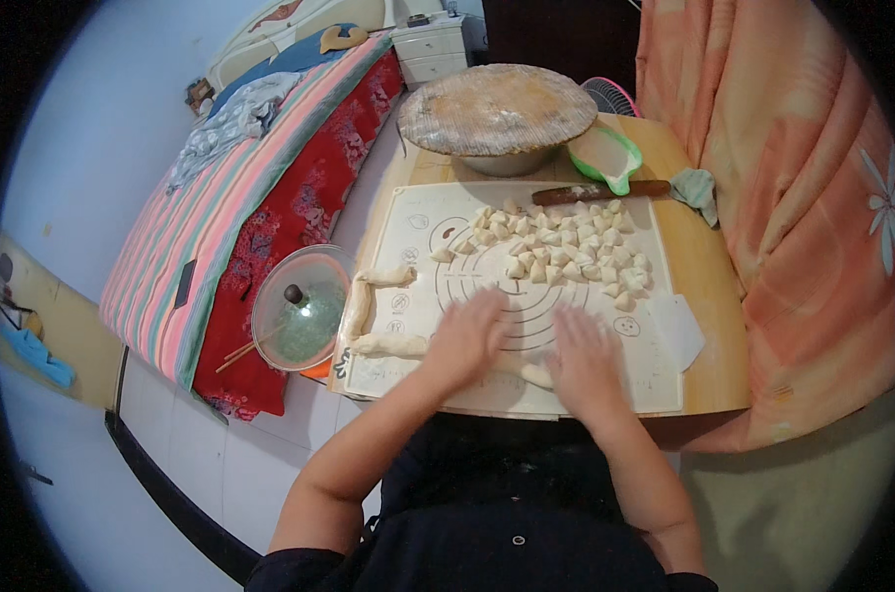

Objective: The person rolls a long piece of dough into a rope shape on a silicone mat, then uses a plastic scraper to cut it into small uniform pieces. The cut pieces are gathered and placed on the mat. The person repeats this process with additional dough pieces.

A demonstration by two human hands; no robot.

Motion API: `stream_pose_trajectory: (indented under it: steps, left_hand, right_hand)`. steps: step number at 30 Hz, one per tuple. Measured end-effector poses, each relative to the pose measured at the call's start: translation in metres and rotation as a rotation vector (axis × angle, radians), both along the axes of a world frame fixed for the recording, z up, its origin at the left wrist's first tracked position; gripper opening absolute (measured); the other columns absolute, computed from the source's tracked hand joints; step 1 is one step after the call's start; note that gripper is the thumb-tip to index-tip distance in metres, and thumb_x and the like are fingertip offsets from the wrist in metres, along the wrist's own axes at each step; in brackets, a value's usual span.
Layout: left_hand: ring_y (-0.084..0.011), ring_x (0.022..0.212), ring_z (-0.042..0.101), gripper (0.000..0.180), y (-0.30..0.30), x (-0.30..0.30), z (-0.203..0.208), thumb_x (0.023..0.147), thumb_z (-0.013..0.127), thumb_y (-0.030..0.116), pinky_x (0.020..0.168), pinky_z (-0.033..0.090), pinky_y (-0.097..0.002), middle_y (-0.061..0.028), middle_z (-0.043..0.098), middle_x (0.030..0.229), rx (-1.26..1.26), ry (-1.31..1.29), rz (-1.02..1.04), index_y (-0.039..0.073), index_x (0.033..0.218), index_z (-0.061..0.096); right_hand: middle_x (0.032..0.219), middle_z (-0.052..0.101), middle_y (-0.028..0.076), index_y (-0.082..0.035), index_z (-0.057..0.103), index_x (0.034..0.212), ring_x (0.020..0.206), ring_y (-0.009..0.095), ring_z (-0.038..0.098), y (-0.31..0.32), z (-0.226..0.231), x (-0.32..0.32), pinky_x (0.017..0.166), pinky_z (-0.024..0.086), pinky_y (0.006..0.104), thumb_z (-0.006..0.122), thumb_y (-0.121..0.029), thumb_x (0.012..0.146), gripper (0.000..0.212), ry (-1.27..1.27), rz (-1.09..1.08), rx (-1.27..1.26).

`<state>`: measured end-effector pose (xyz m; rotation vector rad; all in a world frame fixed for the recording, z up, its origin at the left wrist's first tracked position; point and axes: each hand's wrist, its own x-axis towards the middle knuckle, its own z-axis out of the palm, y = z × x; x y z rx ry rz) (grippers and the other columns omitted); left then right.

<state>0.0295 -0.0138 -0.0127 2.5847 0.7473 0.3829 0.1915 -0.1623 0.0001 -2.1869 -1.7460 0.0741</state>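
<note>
A long rope of dough [388, 345] lies along the near edge of a printed pastry mat [665, 380]. At the mat's left side it bends away and its far end turns inward. My left hand [469, 337] is flat over the near stretch of the rope, fingers stretched out and blurred. My right hand [584, 360] lies at the rope's right end, its fingers also outstretched and smeared by motion. Beyond my hands, many small cut dough pieces [571, 242] are heaped on the mat. What lies under my palms is hidden.
A wooden rolling pin [600, 192] lies behind the pieces, with a cloth [696, 192] at its end. A green scoop of flour [620, 178] and a covered basin [502, 104] stand at the back. A white scraper [678, 333] sits right; a lidded pot [304, 316] stands left.
</note>
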Motion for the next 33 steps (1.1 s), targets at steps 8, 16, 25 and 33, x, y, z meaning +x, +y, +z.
stream_pose_trajectory:
  steps: [8,16,25,33]
  left_hand:
    - [-0.0273,0.144,0.031,0.066,-0.042,-0.033,0.012,0.095,0.050,0.045,0.116,0.022,-0.0509,-0.0120,0.034,0.155,0.261,0.168,-0.290,0.009,0.148,0.036]
    - [-0.0280,0.142,0.033,0.061,0.006,0.018,-0.013,0.096,0.049,0.046,0.114,0.027,-0.0534,-0.0127,0.038,0.152,0.229,0.133,0.035,0.009,0.144,0.041]
    - [-0.0271,0.143,0.032,0.057,-0.019,-0.019,0.007,0.095,0.053,0.041,0.115,0.024,-0.0541,-0.0090,0.036,0.154,0.282,0.171,-0.190,0.016,0.145,0.041]
    - [-0.0279,0.144,0.030,0.064,-0.048,0.004,-0.002,0.096,0.050,0.046,0.116,0.022,-0.0540,-0.0115,0.036,0.154,0.274,0.183,-0.034,0.008,0.146,0.039]
  right_hand:
    - [0.142,0.047,0.016,-0.007,0.049,0.137,0.134,0.032,0.039,-0.055,0.008,-0.008,0.114,0.027,0.0486,0.067,-0.030,0.084,0.061,-0.151,0.123,-0.114]
    - [0.104,0.055,0.010,-0.008,0.058,0.126,0.100,0.028,0.054,-0.009,0.014,0.024,0.087,0.044,0.0442,0.067,-0.025,0.083,0.047,-0.099,-0.003,-0.162]
    - [0.116,0.057,0.014,-0.014,0.060,0.128,0.118,0.031,0.050,-0.057,0.028,0.049,0.104,0.038,0.0459,0.056,-0.009,0.085,0.044,-0.233,0.134,-0.172]
    - [0.149,0.041,0.015,-0.003,0.044,0.142,0.141,0.032,0.034,-0.003,0.002,0.001,0.117,0.020,0.0489,0.057,-0.026,0.091,0.057,-0.085,-0.050,-0.181]
